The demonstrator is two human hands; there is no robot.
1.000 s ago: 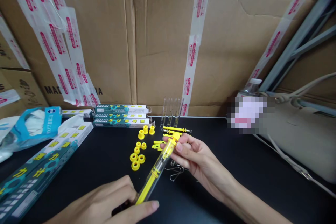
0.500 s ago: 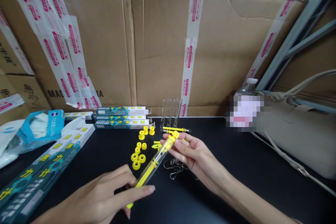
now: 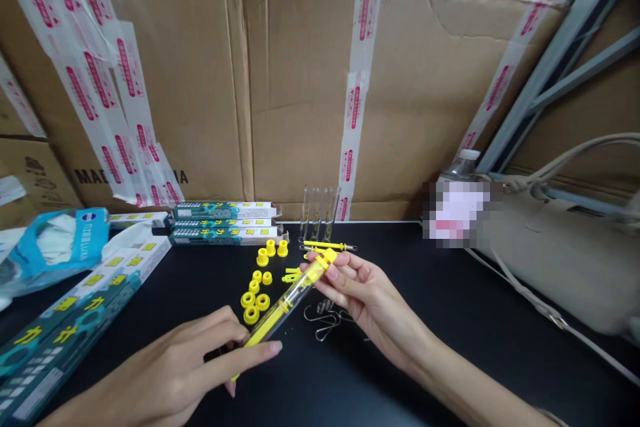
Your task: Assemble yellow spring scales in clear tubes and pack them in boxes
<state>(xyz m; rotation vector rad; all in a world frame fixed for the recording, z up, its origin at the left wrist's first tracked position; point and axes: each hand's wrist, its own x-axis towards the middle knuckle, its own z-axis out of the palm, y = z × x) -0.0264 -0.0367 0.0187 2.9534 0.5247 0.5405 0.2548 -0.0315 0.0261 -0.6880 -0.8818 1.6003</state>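
Note:
My two hands hold a clear plastic tube [image 3: 285,307] with a yellow cap at its upper end and a yellow rod inside. My right hand [image 3: 353,290] pinches the capped end between fingers and thumb. My left hand [image 3: 170,360] grips the lower end, where a thin yellow tip shows below my fingers. Beyond the tube lie yellow plastic rings [image 3: 251,301], yellow cups [image 3: 270,249], and slim yellow rods [image 3: 327,246]. Bent wire hooks [image 3: 323,321] lie under my right wrist.
Glass tubes [image 3: 317,213] stand by the cardboard wall [image 3: 300,80]. Teal-and-white boxes [image 3: 223,223] are stacked behind the black table [image 3: 450,327], with a long box [image 3: 75,313] at left. A blue-and-white bag [image 3: 55,247] lies far left, a beige bag [image 3: 560,260] right.
The tube now leans flatter across my body. The yellow tip now shows below my left hand, and the whole scene has shifted slightly left and up in view.

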